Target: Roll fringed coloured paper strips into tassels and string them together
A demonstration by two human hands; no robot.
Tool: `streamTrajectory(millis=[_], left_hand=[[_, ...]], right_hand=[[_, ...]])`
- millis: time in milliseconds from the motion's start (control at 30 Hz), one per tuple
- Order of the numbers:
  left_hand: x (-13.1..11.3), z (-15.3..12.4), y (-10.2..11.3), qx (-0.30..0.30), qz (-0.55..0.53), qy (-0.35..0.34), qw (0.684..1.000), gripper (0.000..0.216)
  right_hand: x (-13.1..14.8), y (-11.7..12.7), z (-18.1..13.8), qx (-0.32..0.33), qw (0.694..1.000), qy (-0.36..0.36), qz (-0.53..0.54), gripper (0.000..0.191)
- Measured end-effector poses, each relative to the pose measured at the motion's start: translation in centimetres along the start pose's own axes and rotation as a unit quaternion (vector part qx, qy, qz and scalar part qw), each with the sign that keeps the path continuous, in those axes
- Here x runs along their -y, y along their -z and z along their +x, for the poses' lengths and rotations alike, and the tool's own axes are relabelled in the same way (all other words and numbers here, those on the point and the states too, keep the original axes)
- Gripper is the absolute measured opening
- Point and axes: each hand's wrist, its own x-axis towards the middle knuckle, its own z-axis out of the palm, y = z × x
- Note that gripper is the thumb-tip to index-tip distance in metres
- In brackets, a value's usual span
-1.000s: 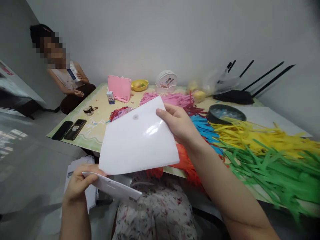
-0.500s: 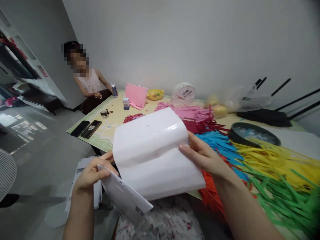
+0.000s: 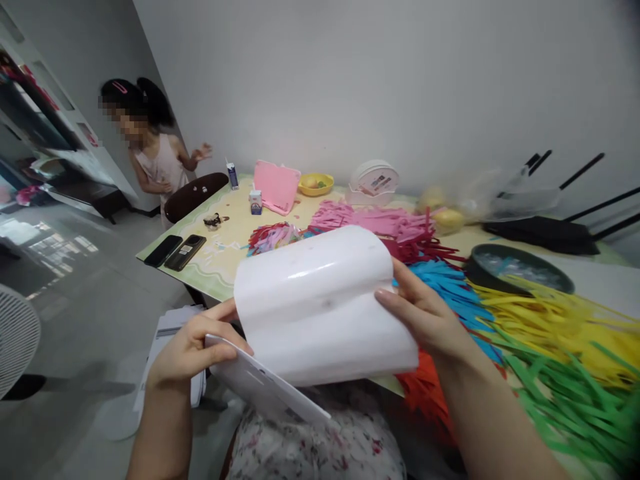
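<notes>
My left hand (image 3: pixel 193 347) pinches the left edge of a white plastic envelope (image 3: pixel 265 387), fingers closed on it, low over my lap. My right hand (image 3: pixel 425 317) holds the right edge of a glossy white sheet (image 3: pixel 320 310), which curls up and over in an arch between both hands. The sheet hides part of the table's front edge. Behind my right hand lie piles of cut paper strips: blue (image 3: pixel 445 287), orange-red (image 3: pixel 425 393), yellow (image 3: pixel 550 320) and green (image 3: pixel 575 400).
A yellow-green table (image 3: pixel 220 257) carries two black phones (image 3: pixel 175 250), a pink tablet case (image 3: pixel 275 187), a yellow bowl (image 3: pixel 316 183), a white round box (image 3: pixel 373 180), pink strips (image 3: pixel 365 220) and a dark round tray (image 3: pixel 520 267). Another person (image 3: pixel 155 157) stands at the far left. White papers (image 3: pixel 170 327) lie on the floor.
The white sheet has gone from flat to curled over between my hands. My view has swung left. The other person has risen from sitting and raised a hand.
</notes>
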Motion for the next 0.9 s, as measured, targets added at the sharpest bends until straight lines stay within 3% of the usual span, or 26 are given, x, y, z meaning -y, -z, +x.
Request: streamTrajectory(millis=[400,533,700,900], left_hand=[[-0.7,0.1,-1.1,0.025,0.001,-0.036,0.999,0.024],[-1.3,0.2,-1.4,-0.009,0.046,0.014,0.999,0.024],[-0.1,0.1,-0.8,-0.107,0.101,0.121,0.982,0.027],[1.4,-0.4,-0.3,-0.111,0.061,0.169,0.977,0.037]], right_hand=[[-1.4,1.3,0.4,0.008,0.997,-0.064,-0.036,0.083],[-1.7,1.4,0.4,0.039,0.996,-0.05,-0.069,0.082],[0.1,0.1,-0.7,0.082,0.984,0.045,-0.151,0.068],[1.3,-0.8,-1.6,0.1,0.976,0.094,-0.17,0.06]])
